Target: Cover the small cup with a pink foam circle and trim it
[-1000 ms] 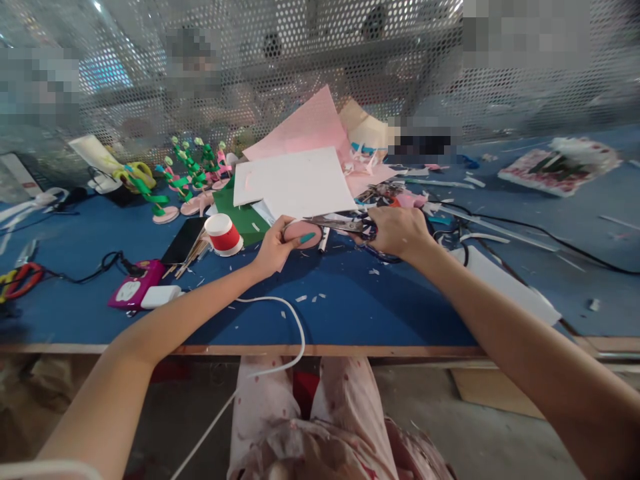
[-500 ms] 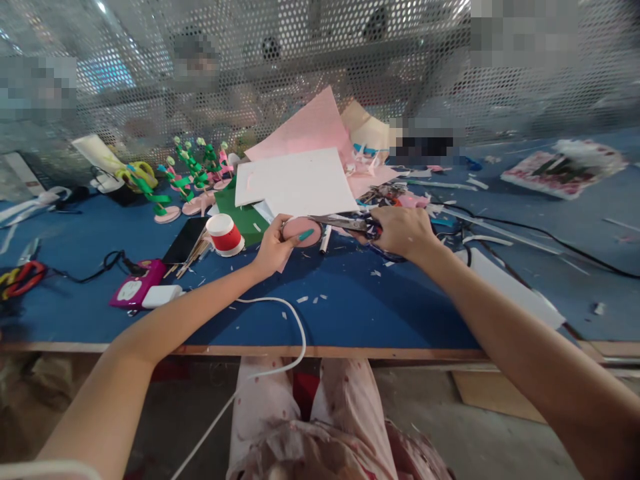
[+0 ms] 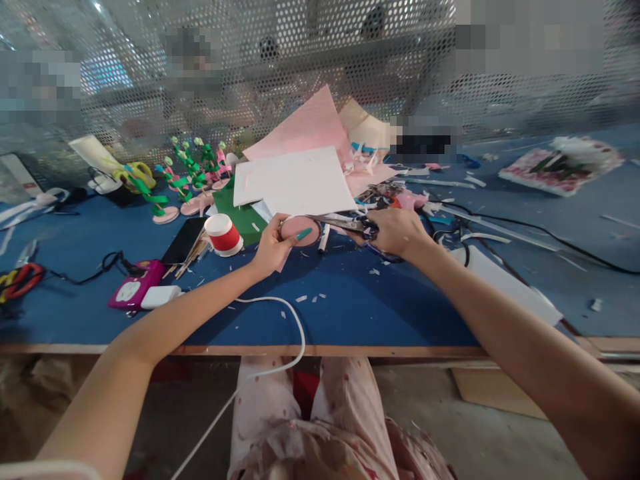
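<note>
Above blue table (image 3: 380, 317), pinched pink disc (image 3: 296, 225) w/ L hand (image 3: 273, 248), gripped scissors (image 3: 345, 224) w/ R hand (image 3: 400, 232) curled closed; apparently had pink disc mostly round, prob. not yet finished trimming.

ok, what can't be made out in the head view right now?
All in the head view:
Scissors: handles mostly hidden by the right grip; whether the blade tips touch the pink disc is too small to tell.
Disc face: partly covered by the thumb of the left grip.
Green sheet: partly hidden by the white board.
White cable: cut off by the bottom edge.
Area behind the perforated screen: blurred, mesh in the way.
</note>
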`<state>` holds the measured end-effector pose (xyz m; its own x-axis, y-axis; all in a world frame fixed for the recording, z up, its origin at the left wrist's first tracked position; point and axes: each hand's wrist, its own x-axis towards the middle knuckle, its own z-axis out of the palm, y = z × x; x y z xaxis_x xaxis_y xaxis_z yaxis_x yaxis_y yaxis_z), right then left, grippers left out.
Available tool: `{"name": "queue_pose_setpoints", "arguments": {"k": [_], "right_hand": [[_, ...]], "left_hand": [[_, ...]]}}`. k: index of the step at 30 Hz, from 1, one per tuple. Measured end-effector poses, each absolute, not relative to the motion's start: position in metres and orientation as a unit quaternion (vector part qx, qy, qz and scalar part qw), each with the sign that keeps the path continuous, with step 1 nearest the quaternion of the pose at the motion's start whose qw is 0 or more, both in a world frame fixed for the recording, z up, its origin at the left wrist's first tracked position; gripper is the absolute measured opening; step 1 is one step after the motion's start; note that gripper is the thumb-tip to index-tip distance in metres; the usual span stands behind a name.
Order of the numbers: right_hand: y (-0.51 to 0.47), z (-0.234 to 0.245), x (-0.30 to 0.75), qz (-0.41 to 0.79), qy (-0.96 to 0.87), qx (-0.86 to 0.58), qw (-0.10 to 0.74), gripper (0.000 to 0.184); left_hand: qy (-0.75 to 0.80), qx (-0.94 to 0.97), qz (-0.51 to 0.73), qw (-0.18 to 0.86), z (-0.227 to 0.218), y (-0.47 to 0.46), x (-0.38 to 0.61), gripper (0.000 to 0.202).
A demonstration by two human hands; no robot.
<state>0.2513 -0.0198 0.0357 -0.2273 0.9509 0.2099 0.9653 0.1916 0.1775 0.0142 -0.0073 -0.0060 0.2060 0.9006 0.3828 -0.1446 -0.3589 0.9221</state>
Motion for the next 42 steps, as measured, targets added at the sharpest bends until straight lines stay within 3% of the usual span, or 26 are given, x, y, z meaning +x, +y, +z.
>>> {"name": "queue_pose_setpoints", "arguments": {"k": [33,42], "right_hand": [[-0.0188,0.0347,0.2570,-0.161,-0.756,-0.633,0.032,0.062],[-0.0161,0.0364,0.2536,-0.079,-0.738,-0.664,0.092,0.049]], "left_hand": [[0.310,0.631,0.545,0.455,-0.0069,-0.0058,0.0139,0.034],[0.343,0.681,0.563,0.320,-0.0066,-0.0110,0.0120,0.017]]}}
